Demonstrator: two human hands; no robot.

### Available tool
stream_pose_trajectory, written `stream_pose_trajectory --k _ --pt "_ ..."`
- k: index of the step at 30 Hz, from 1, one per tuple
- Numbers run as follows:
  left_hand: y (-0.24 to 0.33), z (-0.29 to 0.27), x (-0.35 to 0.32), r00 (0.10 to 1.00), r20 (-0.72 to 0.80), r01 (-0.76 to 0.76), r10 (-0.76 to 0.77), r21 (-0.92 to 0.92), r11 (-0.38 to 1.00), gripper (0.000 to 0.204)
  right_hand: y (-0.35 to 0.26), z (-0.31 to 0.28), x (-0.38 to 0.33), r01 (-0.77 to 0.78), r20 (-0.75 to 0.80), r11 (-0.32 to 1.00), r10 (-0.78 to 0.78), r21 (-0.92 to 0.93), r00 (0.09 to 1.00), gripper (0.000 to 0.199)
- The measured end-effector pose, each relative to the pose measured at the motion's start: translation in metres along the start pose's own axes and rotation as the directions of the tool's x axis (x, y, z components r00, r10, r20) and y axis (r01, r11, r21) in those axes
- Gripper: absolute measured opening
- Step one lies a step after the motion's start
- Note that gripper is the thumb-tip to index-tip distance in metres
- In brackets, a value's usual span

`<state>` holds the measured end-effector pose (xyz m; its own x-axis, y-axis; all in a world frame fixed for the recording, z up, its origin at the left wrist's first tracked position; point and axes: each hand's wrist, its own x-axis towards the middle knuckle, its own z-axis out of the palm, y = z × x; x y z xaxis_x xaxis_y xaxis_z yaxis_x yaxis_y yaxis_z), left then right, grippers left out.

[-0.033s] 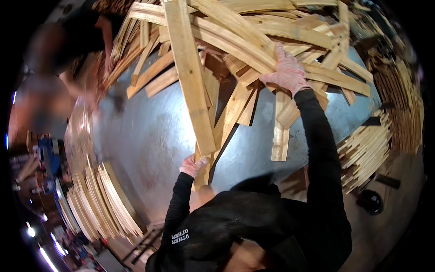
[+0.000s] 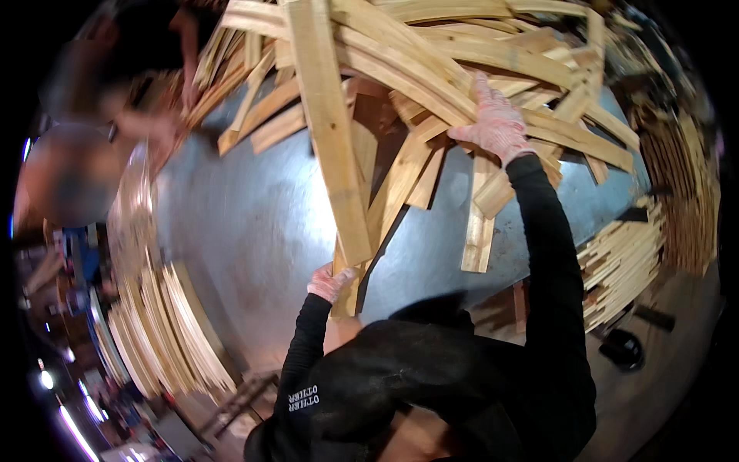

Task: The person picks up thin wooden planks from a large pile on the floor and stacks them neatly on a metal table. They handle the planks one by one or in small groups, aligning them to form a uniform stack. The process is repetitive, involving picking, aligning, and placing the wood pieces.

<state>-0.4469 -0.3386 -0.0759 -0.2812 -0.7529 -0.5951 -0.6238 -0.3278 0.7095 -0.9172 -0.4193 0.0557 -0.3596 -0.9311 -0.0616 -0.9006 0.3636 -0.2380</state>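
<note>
My left hand, in a pale, reddish-stained glove, is closed on the edge of a wooden board near its close end. A long wooden plank overlaps that board and slants away toward the far side. My right hand, gloved alike, reaches across the pile with thumb and fingers spread. It touches the ends of two long planks that come in from the upper left. The palm side of this hand is hidden. More loose boards lie crossed beneath and between my hands.
A grey metal table carries the heap. Stacks of pale strips stand at its left and right, with darker stacked wood farther right. A blurred co-worker's arm reaches to the wood at the far left.
The whole view has shifted slightly. My hands keep nearly the same places on the wood. At the far left, the co-worker's arms have moved a little.
</note>
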Motion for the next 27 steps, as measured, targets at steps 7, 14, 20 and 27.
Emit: stream_pose_trajectory --k 7,14,20,27 --pt "-0.026 0.019 -0.094 0.946 -0.234 0.233 -0.223 0.013 0.972 0.047 -0.098 0.113 -0.112 0.071 0.425 0.891 -0.282 0.448 0.86 0.105" --pt "-0.126 -0.025 -0.132 0.842 -0.434 0.043 -0.319 -0.536 0.843 0.035 -0.223 0.127 -0.2 0.334 0.015 0.895 -0.354 0.296 0.935 0.099" --pt "-0.103 -0.034 -0.116 0.939 -0.269 -0.248 -0.212 -0.961 0.122 0.039 -0.314 0.19 -0.211 0.009 0.176 0.906 -0.092 0.423 0.98 0.12" --pt "-0.174 -0.078 -0.117 0.881 -0.445 -0.257 -0.162 -0.737 0.625 0.042 -0.33 0.178 -0.212 0.146 0.201 0.983 -0.166 0.108 0.966 0.102"
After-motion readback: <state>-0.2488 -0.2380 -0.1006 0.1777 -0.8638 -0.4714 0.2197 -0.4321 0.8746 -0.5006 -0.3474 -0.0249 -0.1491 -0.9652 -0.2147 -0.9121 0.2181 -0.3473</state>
